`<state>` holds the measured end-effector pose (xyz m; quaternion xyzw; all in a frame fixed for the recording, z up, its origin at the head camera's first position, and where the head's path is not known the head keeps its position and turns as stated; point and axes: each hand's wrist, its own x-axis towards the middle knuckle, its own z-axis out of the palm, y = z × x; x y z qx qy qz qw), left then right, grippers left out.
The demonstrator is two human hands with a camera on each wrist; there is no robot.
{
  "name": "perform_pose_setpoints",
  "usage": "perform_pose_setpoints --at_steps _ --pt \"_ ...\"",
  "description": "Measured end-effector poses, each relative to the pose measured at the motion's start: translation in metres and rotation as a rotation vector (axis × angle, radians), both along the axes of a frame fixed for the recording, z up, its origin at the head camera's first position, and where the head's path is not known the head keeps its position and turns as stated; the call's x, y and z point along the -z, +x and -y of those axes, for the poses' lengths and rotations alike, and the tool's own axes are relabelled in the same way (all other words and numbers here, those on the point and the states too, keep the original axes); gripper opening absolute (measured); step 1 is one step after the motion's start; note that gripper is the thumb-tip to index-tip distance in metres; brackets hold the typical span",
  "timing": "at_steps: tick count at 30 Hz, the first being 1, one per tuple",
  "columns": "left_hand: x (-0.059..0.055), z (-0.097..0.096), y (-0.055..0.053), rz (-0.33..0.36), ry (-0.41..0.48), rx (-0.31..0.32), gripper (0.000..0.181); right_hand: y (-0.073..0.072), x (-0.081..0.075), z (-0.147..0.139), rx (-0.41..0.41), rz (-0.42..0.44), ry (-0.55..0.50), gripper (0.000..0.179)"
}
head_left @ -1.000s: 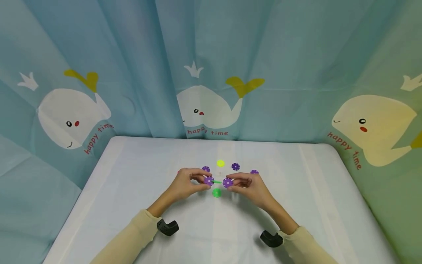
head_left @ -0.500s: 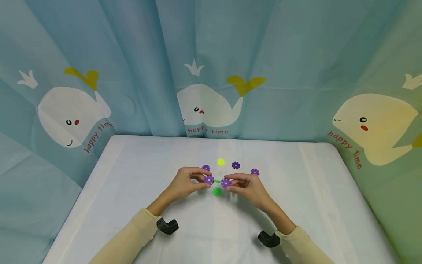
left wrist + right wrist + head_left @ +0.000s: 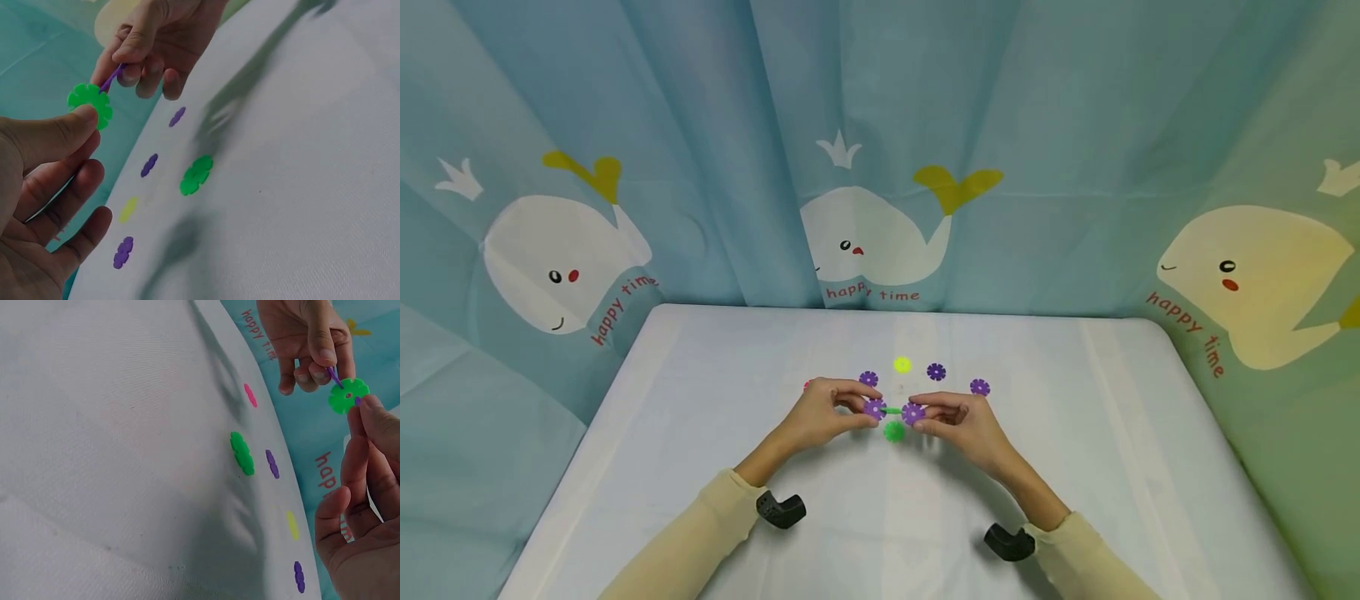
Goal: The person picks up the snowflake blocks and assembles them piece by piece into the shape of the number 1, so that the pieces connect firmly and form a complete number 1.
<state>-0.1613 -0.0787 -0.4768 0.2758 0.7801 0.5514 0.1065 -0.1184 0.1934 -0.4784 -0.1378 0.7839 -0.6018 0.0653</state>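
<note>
My left hand (image 3: 822,417) pinches a purple notched disc (image 3: 874,409) between thumb and fingers, above the table. Opposite it, my right hand (image 3: 972,427) pinches a second purple snowflake disc (image 3: 913,413). Between the two sits a green snowflake disc (image 3: 348,395), edge-on in the head view and facing the camera in the wrist views. The purple pieces meet its rim from either side; how deep the right one sits in a slot cannot be told. In the left wrist view, my left thumb hides part of the green disc (image 3: 89,100).
Below the hands, a loose green disc (image 3: 894,431) lies on the white table (image 3: 880,525). Farther back lie a yellow disc (image 3: 902,364) and several purple discs (image 3: 936,372). A pink disc (image 3: 250,395) is mostly behind the left hand. A whale-print curtain (image 3: 1060,150) encloses the table.
My right hand has shifted slightly left, bringing its purple disc against the green disc, where a small gap showed earlier. The left hand keeps its hold, nearly still.
</note>
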Motion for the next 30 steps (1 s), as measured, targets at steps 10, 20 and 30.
perform_pose_setpoints --at_steps 10,20,30 --pt "0.000 -0.003 0.001 0.008 0.013 0.012 0.030 0.002 0.004 0.003 -0.003 -0.038 0.006 0.032" --pt "0.003 -0.006 0.002 -0.009 0.009 0.005 0.029 0.004 0.010 0.005 0.018 0.030 -0.030 0.030" --pt "0.003 -0.006 0.004 -0.003 -0.005 -0.006 0.029 0.005 0.012 0.008 0.007 0.009 -0.070 0.030"
